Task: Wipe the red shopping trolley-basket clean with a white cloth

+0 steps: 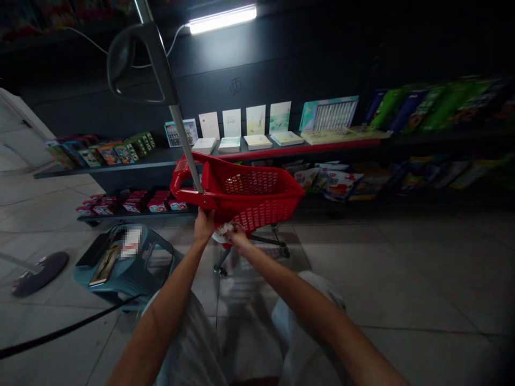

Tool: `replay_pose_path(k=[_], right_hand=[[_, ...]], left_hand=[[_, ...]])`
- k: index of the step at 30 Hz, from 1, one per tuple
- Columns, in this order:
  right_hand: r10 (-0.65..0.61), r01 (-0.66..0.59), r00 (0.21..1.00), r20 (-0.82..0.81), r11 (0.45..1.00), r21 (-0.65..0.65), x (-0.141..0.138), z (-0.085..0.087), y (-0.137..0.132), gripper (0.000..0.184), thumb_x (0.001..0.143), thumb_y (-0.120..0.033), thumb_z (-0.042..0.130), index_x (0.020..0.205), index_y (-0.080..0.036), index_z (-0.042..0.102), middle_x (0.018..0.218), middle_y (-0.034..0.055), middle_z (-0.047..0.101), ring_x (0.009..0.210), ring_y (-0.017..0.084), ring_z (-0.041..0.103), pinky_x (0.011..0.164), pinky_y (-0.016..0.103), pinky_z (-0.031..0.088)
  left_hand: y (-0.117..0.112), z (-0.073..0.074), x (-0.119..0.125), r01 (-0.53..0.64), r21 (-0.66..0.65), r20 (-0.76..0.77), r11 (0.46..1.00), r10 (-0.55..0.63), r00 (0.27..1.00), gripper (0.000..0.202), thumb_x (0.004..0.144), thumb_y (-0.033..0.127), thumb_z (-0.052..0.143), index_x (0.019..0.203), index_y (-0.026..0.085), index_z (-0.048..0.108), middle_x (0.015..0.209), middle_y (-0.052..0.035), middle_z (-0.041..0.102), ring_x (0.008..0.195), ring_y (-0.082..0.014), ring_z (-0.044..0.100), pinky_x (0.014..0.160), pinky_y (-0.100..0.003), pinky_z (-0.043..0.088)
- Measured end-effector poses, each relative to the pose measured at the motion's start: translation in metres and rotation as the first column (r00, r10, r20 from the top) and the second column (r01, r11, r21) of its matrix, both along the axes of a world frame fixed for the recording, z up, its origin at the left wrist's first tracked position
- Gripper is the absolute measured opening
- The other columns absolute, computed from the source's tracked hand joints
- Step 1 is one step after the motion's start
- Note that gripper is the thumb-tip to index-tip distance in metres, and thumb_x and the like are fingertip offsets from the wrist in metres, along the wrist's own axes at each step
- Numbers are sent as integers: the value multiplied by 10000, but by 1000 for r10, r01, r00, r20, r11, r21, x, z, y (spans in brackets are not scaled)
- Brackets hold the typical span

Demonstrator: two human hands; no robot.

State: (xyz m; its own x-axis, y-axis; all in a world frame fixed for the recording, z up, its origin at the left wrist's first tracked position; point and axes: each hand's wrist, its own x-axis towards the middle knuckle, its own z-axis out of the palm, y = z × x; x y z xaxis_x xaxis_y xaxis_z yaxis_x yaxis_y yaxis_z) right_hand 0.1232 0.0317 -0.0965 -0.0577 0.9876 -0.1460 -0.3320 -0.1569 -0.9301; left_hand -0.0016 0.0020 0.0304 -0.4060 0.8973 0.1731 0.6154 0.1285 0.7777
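A small red plastic shopping cart (257,206) with a perforated basket stands on the floor before me, its handle side to the left. At the basket's lower rear edge, my left hand (204,225) grips the cart, though some of its fingers are hidden. My right hand (239,239) is closed on a crumpled whitish cloth (222,232), pressed to the underside of the basket near my left hand. Rising from the cart's left side is a metal pole (183,126) with a dark loop-shaped handle (139,64).
Behind the cart runs a dark shelf (257,152) with books and packets. On the left, a blue-green plastic stool (148,241) carries a phone (105,264) and other items. A round dark stand base (40,274) rests on the tiled floor. A black strap (72,327) crosses the lower left.
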Motion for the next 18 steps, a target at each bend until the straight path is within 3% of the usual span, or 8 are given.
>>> replay_pose_path(k=[3, 7, 10, 12, 15, 17, 18], right_hand=[[34, -36, 999, -37, 999, -41, -9, 3, -9, 487, 551, -275, 843, 997, -238, 652, 916, -1, 748, 837, 204, 709, 719, 326, 608], [33, -41, 994, -104, 996, -78, 12, 17, -2, 446, 560, -234, 856, 967, -228, 672, 874, 11, 760, 790, 219, 729, 681, 345, 625], [-78, 66, 986, -150, 994, -82, 45, 38, 16, 332, 625, -215, 818, 921, -223, 669, 866, 23, 766, 812, 212, 741, 692, 314, 634], [-248, 241, 953, -172, 968, -61, 77, 55, 34, 312, 675, -209, 785, 959, -225, 655, 920, 26, 766, 878, 193, 744, 734, 280, 636], [-530, 534, 829, -180, 845, -28, 138, 77, 66, 361, 775, -214, 678, 1126, -239, 596, 1059, -7, 733, 987, 129, 728, 828, 233, 622], [-813, 815, 575, -89, 579, -18, 178, 81, 83, 346, 785, -169, 630, 1125, -207, 574, 1098, 21, 710, 975, 131, 730, 823, 241, 627], [-864, 864, 504, -6, 504, -11, 196, 79, 89, 313, 800, -169, 607, 1108, -197, 566, 1132, 44, 697, 996, 144, 728, 836, 261, 629]], left_hand=[[1, -3, -4, 10, -17, -47, 1000, -11, 999, 500, 1022, 405, 555, 1459, 176, 474, 1318, -188, 730, 1221, -311, 713, 1012, -391, 540], [1, -6, -12, 59, 2, -71, 998, -59, 996, 497, 1024, 426, 550, 1457, 191, 487, 1316, -172, 733, 1239, -301, 705, 1024, -387, 539], [-1, -6, -16, 93, 9, -65, 996, -92, 994, 505, 1015, 402, 567, 1464, 186, 484, 1319, -164, 732, 1240, -302, 701, 1042, -399, 534], [-3, -6, -17, 116, 17, -58, 993, -115, 992, 505, 1015, 377, 565, 1472, 184, 470, 1308, -152, 740, 1218, -295, 710, 1042, -397, 534], [-7, -6, -17, 131, 26, -68, 991, -129, 989, 500, 1023, 378, 549, 1473, 180, 463, 1289, -148, 747, 1197, -298, 718, 1022, -393, 540], [-9, -5, -16, 125, 25, -84, 992, -123, 989, 500, 1026, 389, 546, 1474, 183, 464, 1294, -153, 744, 1199, -304, 718, 1010, -390, 542], [-10, -5, -16, 125, 25, -89, 992, -122, 989, 499, 1027, 388, 544, 1476, 185, 462, 1299, -154, 742, 1201, -303, 717, 1007, -386, 542]])
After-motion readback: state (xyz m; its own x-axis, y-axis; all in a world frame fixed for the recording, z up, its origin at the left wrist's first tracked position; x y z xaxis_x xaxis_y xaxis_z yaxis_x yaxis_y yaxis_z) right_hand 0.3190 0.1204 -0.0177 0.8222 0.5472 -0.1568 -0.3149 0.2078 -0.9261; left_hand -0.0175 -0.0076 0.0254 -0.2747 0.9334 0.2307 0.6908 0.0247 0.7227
